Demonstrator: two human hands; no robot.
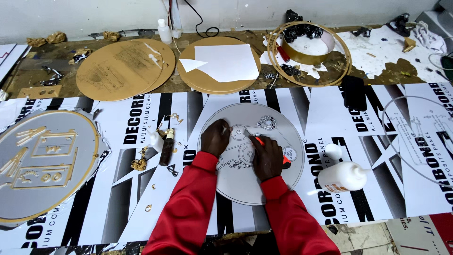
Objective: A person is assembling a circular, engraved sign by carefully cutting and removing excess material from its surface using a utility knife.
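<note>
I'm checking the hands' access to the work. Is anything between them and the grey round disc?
Nothing visible. The left hand rests directly on the grey round disc, and the right hand, holding an orange cutter, touches it too. The white glue bottle lies off to the right.

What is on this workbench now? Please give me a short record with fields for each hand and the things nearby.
left hand: left hand rests fingertips on the grey disc
right hand: right hand holds an orange knife against the disc
disc: flat, round, with drawn outlines
right of disc: white bottle lying on its side
left of disc: dark tube, gold scraps
far left: oval sign
back: two tan discs, white paper
</note>
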